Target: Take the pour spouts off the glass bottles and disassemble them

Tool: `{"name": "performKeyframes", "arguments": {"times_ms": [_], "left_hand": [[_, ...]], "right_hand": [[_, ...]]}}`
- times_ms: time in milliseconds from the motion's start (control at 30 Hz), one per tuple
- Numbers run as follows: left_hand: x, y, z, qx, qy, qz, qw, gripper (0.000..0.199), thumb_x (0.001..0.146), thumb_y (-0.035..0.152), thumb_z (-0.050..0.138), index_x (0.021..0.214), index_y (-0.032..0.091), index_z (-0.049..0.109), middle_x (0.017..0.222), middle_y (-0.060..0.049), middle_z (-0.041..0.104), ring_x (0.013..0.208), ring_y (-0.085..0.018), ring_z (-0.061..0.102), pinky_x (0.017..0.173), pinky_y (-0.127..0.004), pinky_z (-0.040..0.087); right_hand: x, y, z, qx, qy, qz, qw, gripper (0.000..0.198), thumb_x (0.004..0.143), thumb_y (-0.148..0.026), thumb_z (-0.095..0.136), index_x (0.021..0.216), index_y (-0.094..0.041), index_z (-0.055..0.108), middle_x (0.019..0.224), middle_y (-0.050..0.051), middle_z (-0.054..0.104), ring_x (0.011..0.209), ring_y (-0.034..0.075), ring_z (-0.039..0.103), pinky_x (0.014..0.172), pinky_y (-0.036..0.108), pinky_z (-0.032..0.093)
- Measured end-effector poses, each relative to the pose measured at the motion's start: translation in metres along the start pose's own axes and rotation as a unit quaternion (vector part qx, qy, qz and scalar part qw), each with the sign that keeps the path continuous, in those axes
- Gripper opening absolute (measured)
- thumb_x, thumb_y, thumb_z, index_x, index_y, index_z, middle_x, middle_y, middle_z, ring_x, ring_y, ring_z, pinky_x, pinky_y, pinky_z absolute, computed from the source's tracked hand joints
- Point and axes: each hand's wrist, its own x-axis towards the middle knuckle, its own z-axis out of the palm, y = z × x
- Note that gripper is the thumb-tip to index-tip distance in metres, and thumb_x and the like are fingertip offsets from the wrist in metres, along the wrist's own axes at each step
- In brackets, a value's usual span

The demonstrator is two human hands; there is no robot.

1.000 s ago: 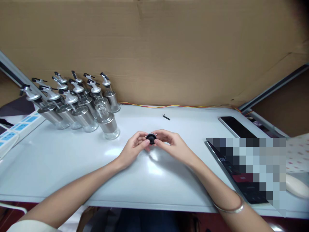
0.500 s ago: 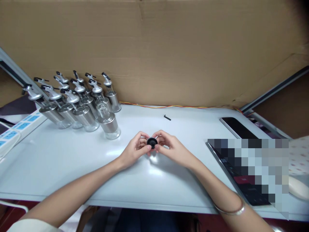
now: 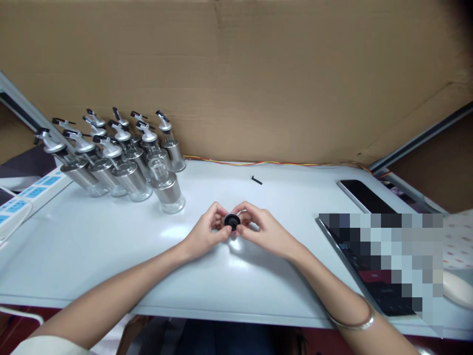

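Observation:
Both of my hands meet over the middle of the white table (image 3: pixel 111 256). My left hand (image 3: pixel 205 231) and my right hand (image 3: pixel 260 228) pinch a small round black cap (image 3: pixel 231 220) between their fingertips, just above the tabletop. A glass bottle with a metal sleeve and no spout (image 3: pixel 166 190) stands a little to the left of my left hand. A tiny black part (image 3: pixel 256 180) lies on the table beyond my hands.
Several metal-sleeved bottles with pour spouts (image 3: pixel 111 153) crowd the back left. A power strip (image 3: pixel 18 202) lies at the left edge. A phone (image 3: pixel 364 195) and a dark tablet (image 3: pixel 369 276) are at the right. A cardboard wall (image 3: pixel 236 74) backs the table.
My hands and the black cap have drifted slightly nearer to me and lower. The fingers have shifted a little around the cap.

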Motion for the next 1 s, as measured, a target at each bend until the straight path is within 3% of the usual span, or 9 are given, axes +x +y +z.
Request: {"name": "performKeyframes", "arguments": {"times_ms": [533, 1000], "left_hand": [[-0.0032, -0.0008, -0.0011, 0.028, -0.042, 0.016, 0.999, 0.034, 0.073, 0.04, 0.061, 0.082, 0.019, 0.035, 0.074, 0.002, 0.044, 0.066, -0.01, 0.042, 0.061, -0.024, 0.031], [-0.0059, 0.0031, -0.0005, 0.052, -0.032, 0.005, 0.998, 0.036, 0.071, 0.042, 0.064, 0.078, 0.019, 0.037, 0.069, 0.004, 0.041, 0.062, -0.009, 0.036, 0.058, -0.022, 0.03]], "right_hand": [[-0.0014, 0.0007, 0.0031, -0.024, -0.04, -0.005, 0.999, 0.014, 0.07, -0.018, 0.048, 0.08, -0.021, 0.039, 0.065, -0.004, 0.051, 0.059, 0.01, 0.04, 0.056, 0.023, 0.032], [-0.0027, -0.0015, 0.0042, -0.065, -0.027, -0.031, 0.997, 0.013, 0.068, -0.015, 0.05, 0.076, -0.021, 0.042, 0.064, -0.004, 0.052, 0.059, 0.01, 0.044, 0.056, 0.023, 0.034]]}}
